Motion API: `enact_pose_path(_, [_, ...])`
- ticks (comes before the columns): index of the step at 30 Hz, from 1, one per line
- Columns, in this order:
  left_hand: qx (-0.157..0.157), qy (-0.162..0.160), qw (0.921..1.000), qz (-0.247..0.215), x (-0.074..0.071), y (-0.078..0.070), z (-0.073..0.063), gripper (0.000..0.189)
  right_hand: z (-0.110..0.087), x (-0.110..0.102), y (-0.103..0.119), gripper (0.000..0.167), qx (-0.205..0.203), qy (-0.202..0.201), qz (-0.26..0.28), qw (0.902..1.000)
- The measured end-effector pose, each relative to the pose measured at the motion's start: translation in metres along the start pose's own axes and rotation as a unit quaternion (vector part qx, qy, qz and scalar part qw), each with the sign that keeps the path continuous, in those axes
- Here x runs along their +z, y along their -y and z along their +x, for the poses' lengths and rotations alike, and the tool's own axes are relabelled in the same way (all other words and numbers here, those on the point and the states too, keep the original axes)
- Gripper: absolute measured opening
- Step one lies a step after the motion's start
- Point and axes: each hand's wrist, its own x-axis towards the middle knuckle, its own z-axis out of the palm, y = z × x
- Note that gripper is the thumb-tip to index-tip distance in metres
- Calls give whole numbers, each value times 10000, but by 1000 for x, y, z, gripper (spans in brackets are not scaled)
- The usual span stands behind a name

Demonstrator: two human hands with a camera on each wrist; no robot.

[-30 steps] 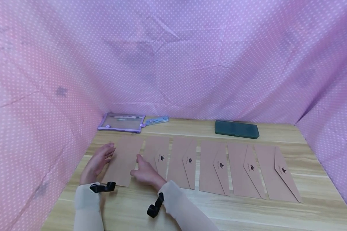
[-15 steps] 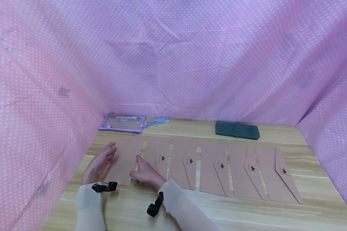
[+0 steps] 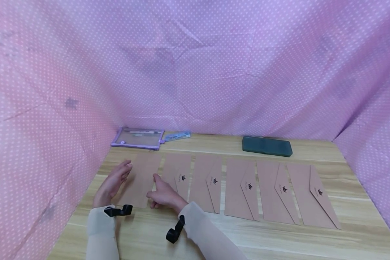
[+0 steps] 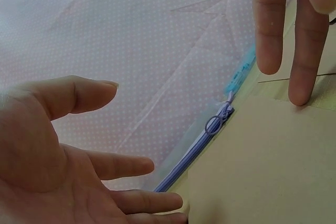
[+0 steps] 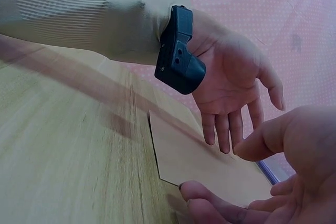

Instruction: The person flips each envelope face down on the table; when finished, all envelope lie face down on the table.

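A plain brown envelope (image 3: 139, 184) lies at the left end of a row, no flap or print showing on its upper face. Along its left edge is my left hand (image 3: 113, 181), fingers extended, palm turned inward. My right hand (image 3: 164, 195) is at the opposite long edge; in the left wrist view one fingertip (image 4: 300, 98) meets that edge. Right wrist view: the right thumb (image 5: 257, 145) is held above the paper, other fingers near the envelope's edge (image 5: 169, 182). Beside it lies a second envelope (image 3: 180, 166) with a crown print, partly covered by the right hand.
Several more crown-printed envelopes (image 3: 240, 195) continue the row rightward. Behind them are a purple-edged zip pouch (image 3: 138, 139) with pens, a light-blue packet (image 3: 177, 136) and a dark green case (image 3: 267, 146). Pink dotted cloth (image 3: 195, 90) encloses the wooden table (image 3: 279, 242).
My left hand has shifted slightly right, and the plain envelope's near edge has moved slightly away from me. The right hand stays almost in place.
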Motion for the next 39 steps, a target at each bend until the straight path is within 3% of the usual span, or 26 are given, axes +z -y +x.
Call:
enact_pose_path(6, [-8, 41, 10000, -14, -1, 0, -1, 72, -1, -4, -1, 80, -86, -86, 66, 9999])
enact_pose_path(11, [-19, -41, 10000, 0, -2, -2, -3, 72, -1, -13, -3, 79, -428, -237, 149, 9987])
enact_pose_path(20, [158, -243, 9996, 33, 2, -8, -5, 71, -4, -26, -7, 74, -608, -643, -198, 9959])
enact_pose_path(29, [359, -249, 9988, -220, 20, -19, -3, 67, -13, -39, -10, 68, -875, -810, -51, 9928])
enact_pose_path(39, [467, 106, 9980, -410, 44, -20, 5, 65, -22, -58, -18, 62, -1402, -1087, -639, 9821])
